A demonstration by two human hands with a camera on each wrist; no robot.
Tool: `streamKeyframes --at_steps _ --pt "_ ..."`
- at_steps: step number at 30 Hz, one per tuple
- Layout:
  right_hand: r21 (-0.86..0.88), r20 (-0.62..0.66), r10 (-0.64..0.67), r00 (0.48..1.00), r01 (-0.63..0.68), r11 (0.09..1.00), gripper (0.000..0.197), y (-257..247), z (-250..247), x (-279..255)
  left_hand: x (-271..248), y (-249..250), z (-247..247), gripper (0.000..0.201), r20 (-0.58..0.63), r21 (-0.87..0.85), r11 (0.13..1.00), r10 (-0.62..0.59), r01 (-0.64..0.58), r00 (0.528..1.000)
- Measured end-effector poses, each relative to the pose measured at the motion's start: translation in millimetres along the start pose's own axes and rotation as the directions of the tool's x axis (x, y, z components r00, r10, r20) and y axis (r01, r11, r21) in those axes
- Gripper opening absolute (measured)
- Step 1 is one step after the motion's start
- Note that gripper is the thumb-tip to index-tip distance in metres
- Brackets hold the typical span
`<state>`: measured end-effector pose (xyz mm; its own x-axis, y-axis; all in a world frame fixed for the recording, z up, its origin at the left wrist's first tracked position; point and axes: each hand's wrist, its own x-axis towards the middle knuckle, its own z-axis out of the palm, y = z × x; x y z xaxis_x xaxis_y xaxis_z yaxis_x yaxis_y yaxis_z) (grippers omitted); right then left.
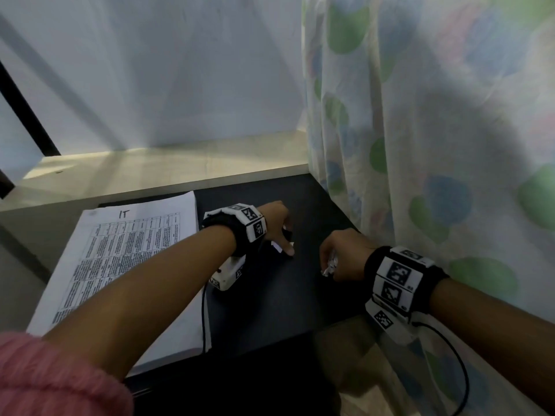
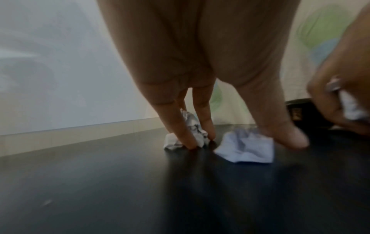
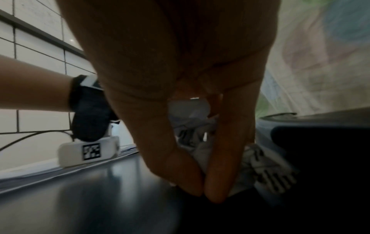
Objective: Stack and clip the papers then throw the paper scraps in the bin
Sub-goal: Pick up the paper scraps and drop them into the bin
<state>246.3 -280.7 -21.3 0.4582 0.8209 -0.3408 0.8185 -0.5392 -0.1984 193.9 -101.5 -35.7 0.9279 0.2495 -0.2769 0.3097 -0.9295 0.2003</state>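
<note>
A stack of printed papers (image 1: 120, 265) lies on the left of the black table (image 1: 270, 310), partly under my left forearm. My left hand (image 1: 286, 241) reaches down onto the table to the right of the stack. In the left wrist view two fingers (image 2: 180, 134) straddle and pinch a crumpled scrap (image 2: 197, 131), and the thumb touches a flatter pale scrap (image 2: 246, 147). My right hand (image 1: 329, 262) is closed round a wad of crumpled paper (image 3: 192, 126), fingertips (image 3: 190, 178) pressed together just above the table; a printed scrap (image 3: 268, 171) sticks out of the grip.
A dotted curtain (image 1: 435, 145) hangs close along the table's right edge. A pale ledge (image 1: 150, 172) and a white wall run behind the table. A dark rimmed object (image 3: 312, 120) stands just right of my right hand. Cables trail from both wrist units.
</note>
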Motion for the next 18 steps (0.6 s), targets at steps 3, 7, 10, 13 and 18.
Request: streamKeyframes --at_steps 3,7,10,13,18 --pt "0.038 -0.040 0.046 0.998 -0.044 0.998 0.016 -3.8 -1.4 -1.7 -25.7 3.7 2.0 0.061 0.023 -0.010 1.000 0.002 -0.001 1.000" --pt "0.085 -0.056 0.097 0.994 -0.092 0.992 0.015 -15.2 -2.7 -6.9 -54.2 4.3 7.5 0.051 0.018 -0.018 1.000 -0.010 0.010 1.000" --pt "0.102 -0.082 0.115 0.990 -0.106 0.989 0.014 -29.1 -1.8 -12.2 -70.9 7.5 10.5 0.036 -0.009 -0.049 0.998 -0.029 0.029 1.000" --pt "0.172 -0.093 0.116 0.989 -0.099 0.980 0.015 -42.4 0.4 -19.3 -88.7 13.8 8.0 0.031 -0.023 -0.044 0.998 -0.044 0.043 0.999" --pt "0.422 -0.190 0.112 0.975 -0.022 0.907 0.009 -64.0 1.2 -37.6 -132.2 10.9 -16.2 0.026 -0.212 -0.097 0.995 -0.051 0.030 0.976"
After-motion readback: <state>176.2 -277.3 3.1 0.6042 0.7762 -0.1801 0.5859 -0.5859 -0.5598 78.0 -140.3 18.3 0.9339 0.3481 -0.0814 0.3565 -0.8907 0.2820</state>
